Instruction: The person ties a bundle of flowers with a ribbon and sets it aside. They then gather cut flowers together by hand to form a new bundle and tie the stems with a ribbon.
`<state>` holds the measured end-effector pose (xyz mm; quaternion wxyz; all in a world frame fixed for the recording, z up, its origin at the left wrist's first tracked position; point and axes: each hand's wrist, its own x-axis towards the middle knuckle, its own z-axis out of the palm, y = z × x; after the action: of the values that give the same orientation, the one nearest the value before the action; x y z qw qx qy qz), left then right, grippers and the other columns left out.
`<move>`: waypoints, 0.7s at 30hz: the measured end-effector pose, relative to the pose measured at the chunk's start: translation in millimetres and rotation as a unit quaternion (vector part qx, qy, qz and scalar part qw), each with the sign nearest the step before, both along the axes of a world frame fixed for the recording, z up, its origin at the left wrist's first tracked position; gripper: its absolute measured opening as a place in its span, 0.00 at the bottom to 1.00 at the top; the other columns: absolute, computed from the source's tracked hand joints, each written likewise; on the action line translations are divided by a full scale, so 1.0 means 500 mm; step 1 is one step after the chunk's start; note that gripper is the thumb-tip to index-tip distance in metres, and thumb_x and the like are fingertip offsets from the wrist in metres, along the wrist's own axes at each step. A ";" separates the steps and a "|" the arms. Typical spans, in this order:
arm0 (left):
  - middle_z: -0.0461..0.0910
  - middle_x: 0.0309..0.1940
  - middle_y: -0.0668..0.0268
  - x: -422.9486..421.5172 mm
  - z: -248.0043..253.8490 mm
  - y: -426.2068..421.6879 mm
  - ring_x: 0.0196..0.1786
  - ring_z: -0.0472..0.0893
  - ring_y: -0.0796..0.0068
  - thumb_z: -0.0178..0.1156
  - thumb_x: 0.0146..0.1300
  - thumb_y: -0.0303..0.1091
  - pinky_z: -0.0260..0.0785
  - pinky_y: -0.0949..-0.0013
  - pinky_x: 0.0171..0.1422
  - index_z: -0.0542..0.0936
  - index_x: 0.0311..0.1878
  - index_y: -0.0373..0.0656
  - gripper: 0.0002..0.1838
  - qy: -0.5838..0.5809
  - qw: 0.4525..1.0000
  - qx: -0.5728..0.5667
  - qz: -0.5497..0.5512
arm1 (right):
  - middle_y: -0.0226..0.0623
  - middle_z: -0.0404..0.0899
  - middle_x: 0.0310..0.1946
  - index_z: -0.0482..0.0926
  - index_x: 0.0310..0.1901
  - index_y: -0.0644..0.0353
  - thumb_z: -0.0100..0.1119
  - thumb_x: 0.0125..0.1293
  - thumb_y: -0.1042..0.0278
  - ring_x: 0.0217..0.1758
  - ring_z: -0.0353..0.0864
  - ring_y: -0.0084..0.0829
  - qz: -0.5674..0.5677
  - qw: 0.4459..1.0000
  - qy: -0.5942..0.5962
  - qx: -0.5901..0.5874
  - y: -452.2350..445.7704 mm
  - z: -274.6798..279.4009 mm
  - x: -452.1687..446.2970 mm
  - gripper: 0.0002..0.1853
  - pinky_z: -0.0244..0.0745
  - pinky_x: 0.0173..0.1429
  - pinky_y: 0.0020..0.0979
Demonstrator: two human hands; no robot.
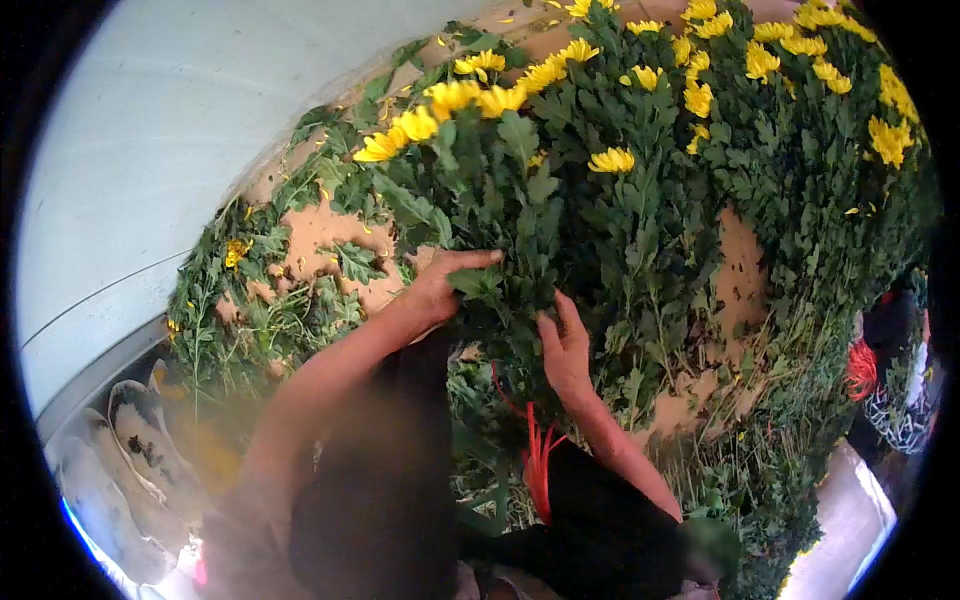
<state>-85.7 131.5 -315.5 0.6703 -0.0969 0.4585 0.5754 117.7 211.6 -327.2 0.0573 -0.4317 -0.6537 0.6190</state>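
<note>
apparently it's gathering: left hand point(440, 287), closure unclear, and right hand point(567, 352), thumb and finger parted, flank the flower bunch point(515, 210) between them; next calls for even pressure.

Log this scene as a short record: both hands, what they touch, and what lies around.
Bunch: yellow flowers, green leaves
Left hand: at the bunch's left side; grip partly hidden by leaves
Right hand: at its lower right; firmness of hold unclear
Red strings: below the right hand
Right side: more yellow-flowered plants
Left side: pale panel
</note>
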 end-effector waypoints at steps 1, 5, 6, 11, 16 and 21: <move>0.83 0.40 0.62 0.000 -0.016 0.004 0.40 0.82 0.71 0.62 0.61 0.36 0.74 0.66 0.48 0.80 0.44 0.35 0.15 0.001 1.000 0.001 0.000 | 0.45 0.73 0.49 0.70 0.57 0.65 0.56 0.62 0.69 0.54 0.73 0.38 -0.016 0.999 0.038 0.010 -0.006 -0.011 0.000 0.21 0.66 0.58 0.35; 0.81 0.44 0.62 -0.002 0.001 0.027 0.45 0.81 0.70 0.59 0.63 0.36 0.73 0.66 0.52 0.78 0.49 0.35 0.16 -0.053 0.998 -0.010 -0.029 | 0.30 0.70 0.52 0.64 0.63 0.64 0.56 0.64 0.76 0.54 0.69 0.22 0.031 0.991 0.034 0.125 0.008 0.013 -0.009 0.25 0.65 0.59 0.25; 0.80 0.47 0.60 -0.003 0.013 0.033 0.50 0.80 0.68 0.57 0.66 0.35 0.71 0.66 0.56 0.76 0.53 0.34 0.17 -0.006 0.997 -0.011 -0.079 | 0.30 0.70 0.52 0.64 0.63 0.64 0.56 0.64 0.76 0.54 0.69 0.22 0.032 0.991 0.035 0.126 0.006 0.009 -0.009 0.25 0.65 0.59 0.25; 0.79 0.50 0.60 0.014 -0.022 0.028 0.51 0.79 0.67 0.56 0.66 0.40 0.71 0.62 0.58 0.74 0.54 0.35 0.20 -0.105 0.993 -0.001 0.057 | 0.37 0.70 0.59 0.56 0.68 0.67 0.58 0.62 0.77 0.56 0.72 0.27 0.018 1.000 -0.013 -0.001 0.007 -0.005 -0.016 0.34 0.66 0.61 0.27; 0.79 0.50 0.59 0.003 -0.001 0.024 0.51 0.79 0.66 0.59 0.65 0.38 0.72 0.62 0.58 0.76 0.52 0.35 0.18 -0.065 0.995 0.013 0.074 | 0.37 0.70 0.58 0.56 0.69 0.66 0.58 0.61 0.78 0.57 0.71 0.26 -0.065 0.992 0.013 -0.104 0.033 -0.017 0.007 0.34 0.66 0.61 0.27; 0.80 0.46 0.59 0.027 -0.027 0.022 0.45 0.82 0.67 0.62 0.62 0.35 0.75 0.62 0.51 0.77 0.51 0.36 0.17 -0.014 0.999 -0.027 0.023 | 0.36 0.71 0.57 0.58 0.67 0.67 0.60 0.60 0.79 0.56 0.71 0.25 -0.049 0.995 0.049 -0.077 0.036 -0.007 0.013 0.34 0.67 0.60 0.26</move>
<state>-72.0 142.5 -328.9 0.6602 -0.1336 0.4624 0.5766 124.0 229.3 -330.5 0.0859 -0.4359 -0.5784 0.6841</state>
